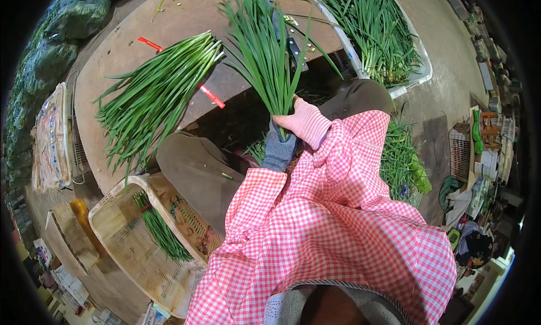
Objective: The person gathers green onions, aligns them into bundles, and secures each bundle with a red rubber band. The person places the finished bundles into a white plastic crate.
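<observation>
A bunch of green garlic chives (270, 71) stands with its leaf tips pointing away from me over the board. Its lower end is in my left hand (280, 149), which wears a grey glove. My right hand (305, 121), in a pink striped glove with bare thumb, grips the same bunch just above. The butt ends of the stems are hidden by the hands. To the left, a larger pile of chives (156, 92) lies on the round wooden board (105, 67) across a red tape strip (211, 96). A black-handled knife (294, 52) rests partly behind the held leaves.
A white crate (422, 58) full of chives stands at the right. At lower left, a beige plastic basket (122, 240) holds a tied bunch (162, 230). Loose greens (395, 160) lie by my right side. Dark wrapped bundles (69, 25) line the far left.
</observation>
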Available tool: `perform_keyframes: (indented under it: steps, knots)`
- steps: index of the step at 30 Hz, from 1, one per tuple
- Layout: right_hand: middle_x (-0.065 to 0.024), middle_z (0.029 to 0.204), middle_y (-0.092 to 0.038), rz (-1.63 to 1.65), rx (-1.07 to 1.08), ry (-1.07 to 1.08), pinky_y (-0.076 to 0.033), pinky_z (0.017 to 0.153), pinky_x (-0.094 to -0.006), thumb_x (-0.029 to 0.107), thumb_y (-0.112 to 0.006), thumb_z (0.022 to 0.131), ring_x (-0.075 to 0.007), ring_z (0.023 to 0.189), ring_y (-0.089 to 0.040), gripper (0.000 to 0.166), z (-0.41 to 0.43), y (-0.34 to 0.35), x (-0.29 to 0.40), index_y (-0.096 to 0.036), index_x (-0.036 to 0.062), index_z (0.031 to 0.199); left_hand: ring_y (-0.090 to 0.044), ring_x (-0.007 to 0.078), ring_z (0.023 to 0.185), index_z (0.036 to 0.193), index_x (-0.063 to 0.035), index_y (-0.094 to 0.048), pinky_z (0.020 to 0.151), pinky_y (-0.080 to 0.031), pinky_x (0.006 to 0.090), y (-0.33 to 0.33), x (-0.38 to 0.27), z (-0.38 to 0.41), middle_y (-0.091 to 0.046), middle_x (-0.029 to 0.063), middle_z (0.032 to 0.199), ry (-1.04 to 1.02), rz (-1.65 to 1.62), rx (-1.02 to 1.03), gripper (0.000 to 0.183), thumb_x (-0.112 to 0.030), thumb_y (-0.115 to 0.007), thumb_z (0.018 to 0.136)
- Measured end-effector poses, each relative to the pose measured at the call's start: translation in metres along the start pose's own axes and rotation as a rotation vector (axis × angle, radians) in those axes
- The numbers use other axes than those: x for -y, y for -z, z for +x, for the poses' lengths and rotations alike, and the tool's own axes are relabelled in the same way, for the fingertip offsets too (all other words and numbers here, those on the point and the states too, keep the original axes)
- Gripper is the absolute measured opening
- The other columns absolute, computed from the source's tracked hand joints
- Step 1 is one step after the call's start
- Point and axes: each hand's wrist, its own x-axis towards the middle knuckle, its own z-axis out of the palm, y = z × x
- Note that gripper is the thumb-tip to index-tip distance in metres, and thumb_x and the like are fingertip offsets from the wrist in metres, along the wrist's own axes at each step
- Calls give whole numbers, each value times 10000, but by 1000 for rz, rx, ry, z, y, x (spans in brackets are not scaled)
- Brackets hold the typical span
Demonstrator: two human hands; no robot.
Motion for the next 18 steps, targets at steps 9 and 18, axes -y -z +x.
perform_keyframes:
  steps: [9, 18]
  knots:
    - [-203, 948, -617, 144, -10, 16, -469, 783, -315, 336, -618, 745, -283, 867, -614, 564, -11, 20, 9, -484, -29, 1154, -594, 152, 832, 1129, -11, -521, 738, -482, 283, 7, -14, -6, -605, 58, 962, 368, -717, 133, 370, -137, -633, 800]
    - [-128, 820, -631, 509, 73, 101, -480, 675, -297, 266, -500, 801, -225, 729, -622, 299, -2, 11, -19, -567, 36, 980, -599, 267, 935, 1146, -81, -527, 834, -483, 462, 29, -18, -9, -608, 110, 1043, 530, -1543, 330, 439, -425, -425, 894]
